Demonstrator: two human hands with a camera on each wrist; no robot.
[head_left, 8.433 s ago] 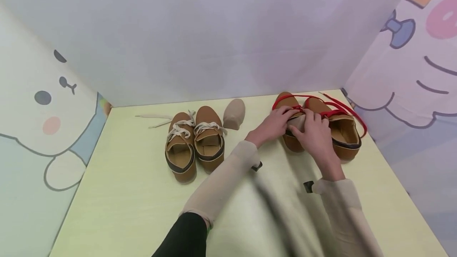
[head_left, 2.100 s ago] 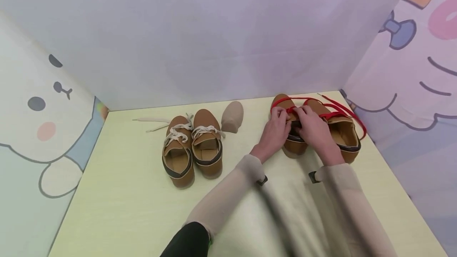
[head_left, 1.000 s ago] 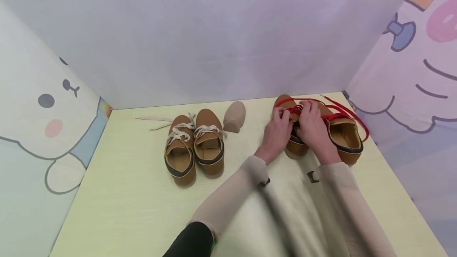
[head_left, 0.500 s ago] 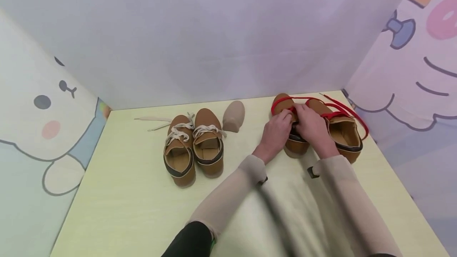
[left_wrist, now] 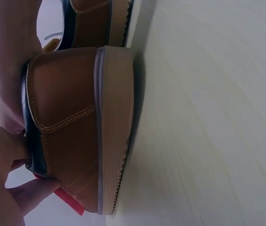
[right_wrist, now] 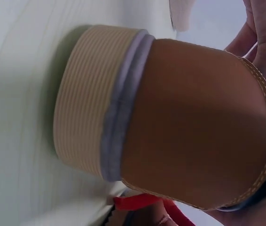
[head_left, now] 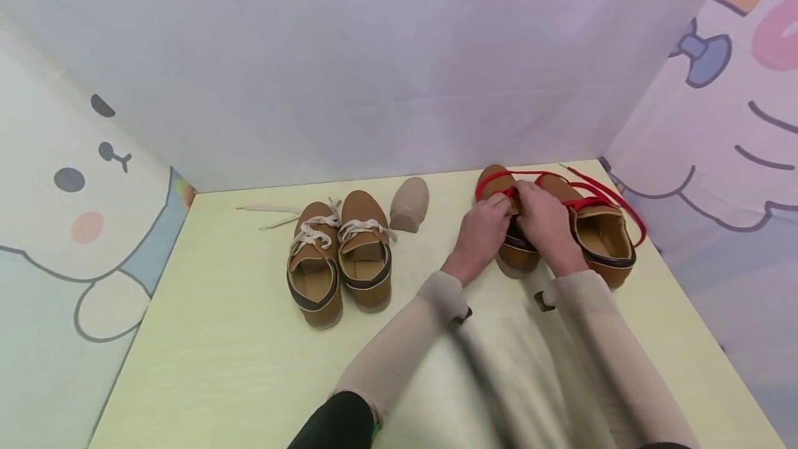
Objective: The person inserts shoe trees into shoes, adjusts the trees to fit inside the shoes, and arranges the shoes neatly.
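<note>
the left hand point(head_left: 480, 235), right of centre in the head view, has its fingers curled at the front of a red-laced brown shoe point(head_left: 519, 258); the left wrist view shows it gripping the edge of the shoe's upper, one finger outside against the brown side, next to a strip of red lace point(left_wrist: 71, 201). the right hand point(head_left: 547, 220) reaches in from the lower right, its fingers at the same lacing, close to the left hand; its fingertips are hidden, so i cannot tell whether it grasps anything. the shoe sits upright on the table point(head_left: 249, 366), toes towards the top of the frame, heel towards the bottom.

just right of it stands a matching brown shoe point(head_left: 607, 270), also with red laces, one long length trailing around its right side. left of centre is another pair, side by side: a left-hand shoe point(head_left: 321, 310) and a right-hand shoe point(head_left: 369, 293), both brown with whitish laces. loose whitish lace ends lie to the upper left of that pair. a beige shoe-shaped insert point(head_left: 409, 203) lies near the table's far edge, between the pairs.

a pale backdrop point(head_left: 374, 89) fills the top, with cartoon figures at the left and right sides. light sleeves cover the forearms.
</note>
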